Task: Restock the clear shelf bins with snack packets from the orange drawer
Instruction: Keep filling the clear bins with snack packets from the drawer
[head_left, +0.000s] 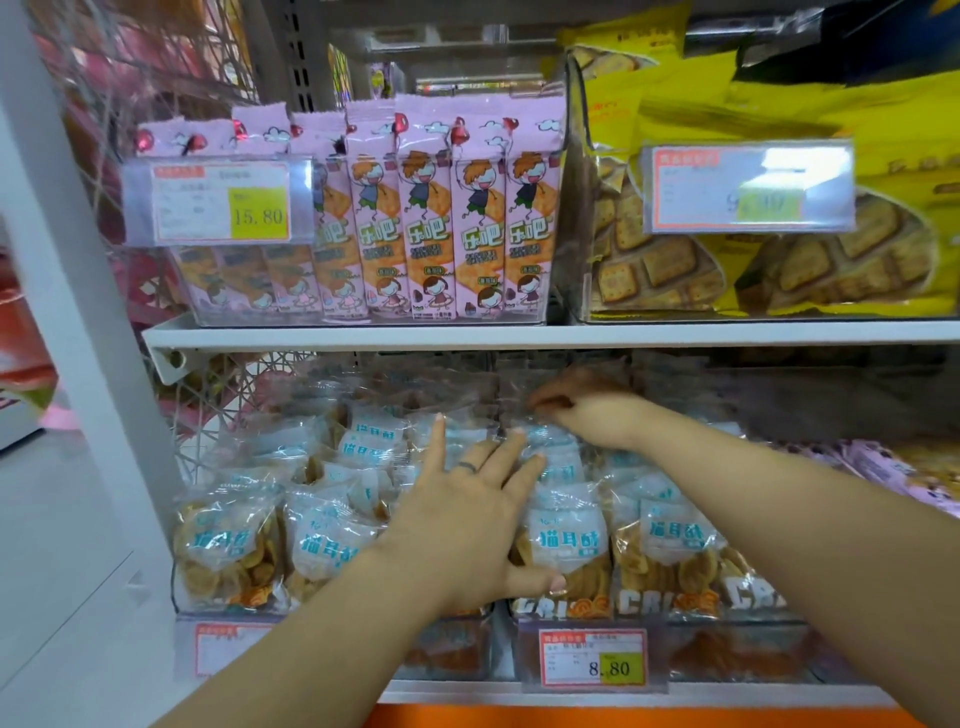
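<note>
The lower bin (337, 610) is nearly filled; packets (566, 540) are pressed flat by the open left hand (467, 525), while at one o'clock the right hand (582, 410) is curled, its grip unclear.

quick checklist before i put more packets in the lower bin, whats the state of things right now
1. Left hand free to take a packet: ok, it lies flat and open on the clear snack packets.
2. Right hand free: cannot tell, fingers are curled at the back of the bin and its grip is hidden.
3. Room in the lower bin: not ok, packets are piled high at the front.
4. Front packets upright, labels forward: ok.
5. Price tag readable: ok, shows 8.80.
6. Orange drawer within view: ok, only its edge shows.
</note>
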